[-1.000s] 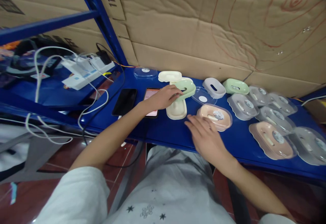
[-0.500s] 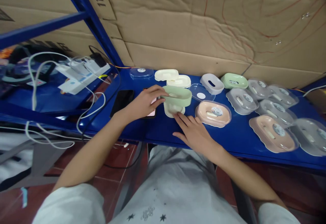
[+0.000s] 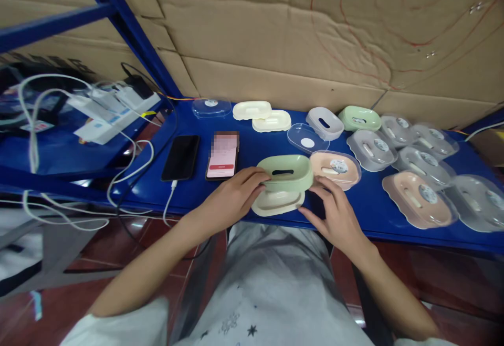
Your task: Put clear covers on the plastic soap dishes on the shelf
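In front of me a light green soap dish (image 3: 289,178) with a dark slot in its floor is held slightly tilted over a cream oval tray (image 3: 277,202). My left hand (image 3: 236,194) pinches the green dish's left end, thumb below and fingers at the rim. At its right end is my right hand (image 3: 334,209), fingers against the dish's side, thumb by the cream tray's edge. Close behind the right fingers lies a peach soap dish (image 3: 328,170) under a clear cover. Two cream trays (image 3: 271,121) overlap at the back, beside a loose clear cover (image 3: 307,140).
A lilac dish (image 3: 325,123) and a green dish (image 3: 360,118) stand at the back. Several covered grey and peach dishes (image 3: 421,199) fill the right side. Left are a black phone (image 3: 181,157) on a cable, a lit phone (image 3: 223,155) and power strips (image 3: 114,112).
The green dish and the cream tray beneath have come nearer to me and right. My right hand has moved to their right end. The lit phone is uncovered.
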The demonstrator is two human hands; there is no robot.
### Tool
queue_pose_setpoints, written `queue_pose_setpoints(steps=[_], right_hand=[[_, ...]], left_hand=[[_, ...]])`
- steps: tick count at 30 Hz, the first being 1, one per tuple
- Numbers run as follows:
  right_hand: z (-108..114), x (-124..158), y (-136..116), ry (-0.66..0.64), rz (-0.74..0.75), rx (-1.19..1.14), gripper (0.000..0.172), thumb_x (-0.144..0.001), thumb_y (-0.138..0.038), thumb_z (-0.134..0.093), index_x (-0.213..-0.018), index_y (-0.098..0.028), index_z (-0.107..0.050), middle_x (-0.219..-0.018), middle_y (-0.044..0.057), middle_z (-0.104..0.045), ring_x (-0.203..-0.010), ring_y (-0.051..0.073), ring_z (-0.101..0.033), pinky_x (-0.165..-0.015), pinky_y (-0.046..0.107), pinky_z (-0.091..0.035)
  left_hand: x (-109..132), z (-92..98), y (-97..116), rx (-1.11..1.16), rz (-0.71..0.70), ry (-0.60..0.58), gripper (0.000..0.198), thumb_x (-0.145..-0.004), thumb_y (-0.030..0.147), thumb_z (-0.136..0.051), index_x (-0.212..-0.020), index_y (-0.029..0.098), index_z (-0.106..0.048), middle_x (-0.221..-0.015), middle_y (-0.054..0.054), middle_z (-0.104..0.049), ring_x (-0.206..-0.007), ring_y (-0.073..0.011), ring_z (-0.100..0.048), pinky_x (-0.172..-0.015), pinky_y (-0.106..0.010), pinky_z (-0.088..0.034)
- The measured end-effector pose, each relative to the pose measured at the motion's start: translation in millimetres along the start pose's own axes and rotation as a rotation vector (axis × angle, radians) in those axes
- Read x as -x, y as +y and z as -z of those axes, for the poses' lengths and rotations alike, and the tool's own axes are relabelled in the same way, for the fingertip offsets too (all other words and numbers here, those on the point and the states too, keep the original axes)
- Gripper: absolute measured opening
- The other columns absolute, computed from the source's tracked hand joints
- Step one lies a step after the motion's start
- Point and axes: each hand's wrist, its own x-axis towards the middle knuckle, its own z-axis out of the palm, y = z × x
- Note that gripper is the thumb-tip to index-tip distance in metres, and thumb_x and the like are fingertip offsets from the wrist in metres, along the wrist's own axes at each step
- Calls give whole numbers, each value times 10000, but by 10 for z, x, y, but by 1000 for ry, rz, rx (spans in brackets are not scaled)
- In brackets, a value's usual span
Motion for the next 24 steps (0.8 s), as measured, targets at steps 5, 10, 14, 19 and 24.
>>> queue_pose_setpoints(steps=[5,10,14,19,24], right_hand=[[-31,-24,28,25,76,-28,888,-1004,-380,-725,-1721,-332,-203,-1683,191,-417,-1592,403,-390,-1238,666,-448],[-34,-130,36,-175,196,-42,573,-1048,-373,-658,-1596,-313,-500,-1621,108,-560,-1542,342,-480,-1236,647,-461],[-43,-139,8,-187,223,-18,397,-1067,-266,-613,-1463,-256,-649,-1546,87,-641,-1517,301,-519,-1238,600,-482],[188,-322,15,-204,284,-2,412,-1080,-224,-564,-1471,-303,-669,-1504,60,-680,-1447,274,-600,-1222,552,-498],[414,-1029,327,-131,136,140,351,-1103,-369,-509,-1314,-256,-765,-1383,94,-750,-1318,333,-675,-1113,554,-520]], left_hand=[[232,-30,246,-180,-21,53,332,-1063,116,-483,-1352,215,-612,-1268,-147,-722,-1171,-307,-721,-1005,-515,-634],[343,-193,365,-283,-59,43,213,-1073,286,-582,-1263,209,-640,-1212,-138,-742,-1110,-317,-736,-948,-517,-653],[372,-319,375,-322,-77,108,139,-1059,203,-587,-1180,190,-657,-1150,-123,-759,-1055,-304,-748,-912,-487,-664],[398,-393,326,-268,-29,157,182,-1056,168,-579,-1201,208,-681,-1175,-115,-759,-1132,-301,-742,-979,-494,-661],[346,-487,234,-195,59,195,288,-1054,157,-577,-1314,258,-646,-1260,-118,-729,-1265,-318,-702,-1074,-528,-638]])
